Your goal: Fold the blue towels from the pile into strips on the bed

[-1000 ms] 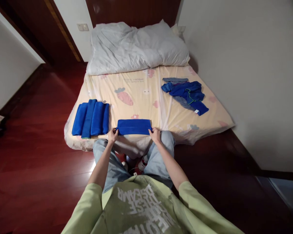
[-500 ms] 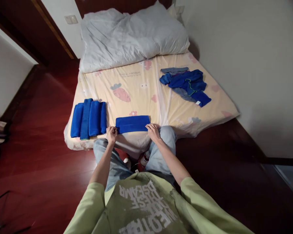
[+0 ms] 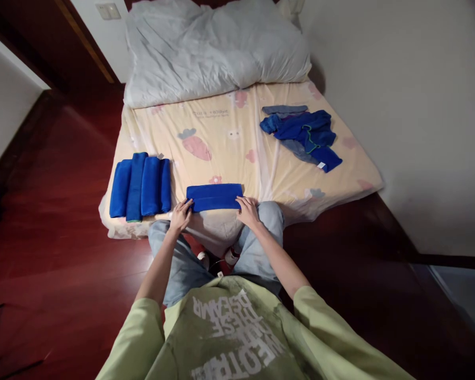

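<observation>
A blue cloth (image 3: 214, 198), folded into a flat strip, lies near the front edge of the bed. My left hand (image 3: 181, 215) rests at its left end, fingers apart and touching the cloth. At the right end, my right hand (image 3: 247, 211) has its fingers spread, with the fingertips on the cloth's corner. Several folded blue cloths (image 3: 150, 186) lie side by side to the left of my left hand. Farther back on the right is a loose pile of blue and grey cloths (image 3: 314, 132).
The bed (image 3: 221, 150) has a yellow patterned sheet under plastic. A large grey-white quilt (image 3: 217, 50) lies across its far end. A wall (image 3: 411, 116) stands to the right, and dark red floor (image 3: 71, 227) shows on the left.
My left hand's fingers have opened from a closed grip on the cloth's left end. The right hand's fingers have spread too. The whole view has shifted slightly.
</observation>
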### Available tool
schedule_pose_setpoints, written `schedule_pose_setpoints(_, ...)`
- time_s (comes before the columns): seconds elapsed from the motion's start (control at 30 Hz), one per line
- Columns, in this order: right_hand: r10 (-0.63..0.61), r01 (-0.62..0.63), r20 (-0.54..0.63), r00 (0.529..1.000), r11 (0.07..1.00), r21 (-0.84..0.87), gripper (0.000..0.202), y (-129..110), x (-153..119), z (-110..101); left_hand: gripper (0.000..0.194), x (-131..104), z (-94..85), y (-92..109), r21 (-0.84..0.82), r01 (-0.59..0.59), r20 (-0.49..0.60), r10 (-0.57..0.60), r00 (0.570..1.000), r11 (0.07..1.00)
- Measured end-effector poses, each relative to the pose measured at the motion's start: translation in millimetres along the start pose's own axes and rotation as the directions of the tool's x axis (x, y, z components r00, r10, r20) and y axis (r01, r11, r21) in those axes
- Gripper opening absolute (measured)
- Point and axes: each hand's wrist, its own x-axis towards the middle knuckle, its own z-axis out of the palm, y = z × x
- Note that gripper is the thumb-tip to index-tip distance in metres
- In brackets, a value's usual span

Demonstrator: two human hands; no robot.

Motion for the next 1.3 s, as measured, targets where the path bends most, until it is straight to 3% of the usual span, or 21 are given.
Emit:
schedule_pose_setpoints(0.17,0.032,-0.031,-0.032,0.999,0.998,0.047,0.056,4,2,4,0.062,-1,-6.7,-5,0.051,-0.065,0.126,0.058,0.990,0.997)
schedule_pose_setpoints(0.3,0.115,-0.092,-0.115,0.987,0.978,0.188,0.050,11,8,9,0.058,5,-4.5,-7,0.013,-0.067,0.084,0.066,0.994,0.998)
schedule_pose_setpoints(0.43,0.200,-0.143,-0.144,0.969,0.932,0.332,0.043,16,12,13,0.052,8,-5.9,-5,-0.128,0.066,-0.038,-0.071,0.997,0.990)
schedule_pose_setpoints(0.6,0.292,-0.205,-0.136,0.947,0.872,0.443,0.032,20,15,17,0.038,10,-13.2,1,-0.241,0.253,-0.076,-0.278,0.958,0.937)
schedule_pose_setpoints(0.77,0.377,-0.301,-0.100,0.921,0.851,0.431,0.034,25,21,23,0.029,22,-14.6,2,-0.274,0.324,-0.125,-0.367,0.922,0.906)
schedule_pose_setpoints(1.0,0.445,-0.413,-0.058,0.893,0.865,0.285,0.037,28,30,27,0.027,51,-12.4,-1,-0.144,0.415,-0.088,-0.430,0.899,0.898)
schedule_pose_setpoints(1.3,0.476,-0.446,-0.022,0.879,0.837,0.318,0.034,35,52,21,0.028,45,1.5,-7,-0.101,0.451,-0.093,-0.460,0.883,0.887)
